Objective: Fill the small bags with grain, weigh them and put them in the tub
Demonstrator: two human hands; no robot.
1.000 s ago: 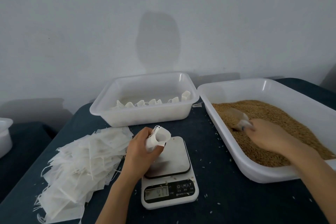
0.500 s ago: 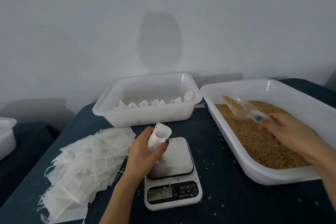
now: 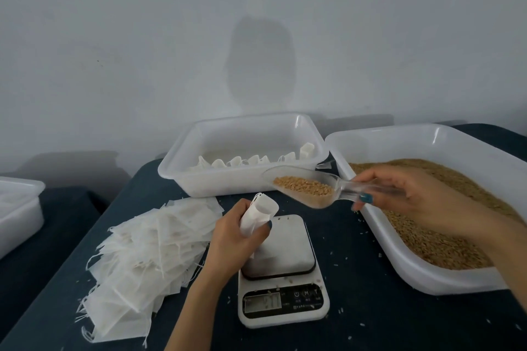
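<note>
Left hand (image 3: 233, 239) fingers curled round open-mouthed small bag (image 3: 261, 215), over scale (image 3: 281, 282) platform. Right hand (image 3: 422, 196) pinches the handle of the grain-loaded scoop (image 3: 308, 188), above scale's far edge. Tub (image 3: 216, 182) behind scale. Display digits unreadable; "M" key legible.

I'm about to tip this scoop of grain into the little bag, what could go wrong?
The scoop is loaded and wider than the mouth of the small bag, so grain may spill onto the scale, where stray grains already lie. The left hand grips it below the rim, so the soft mouth could fold shut mid-pour.
</note>
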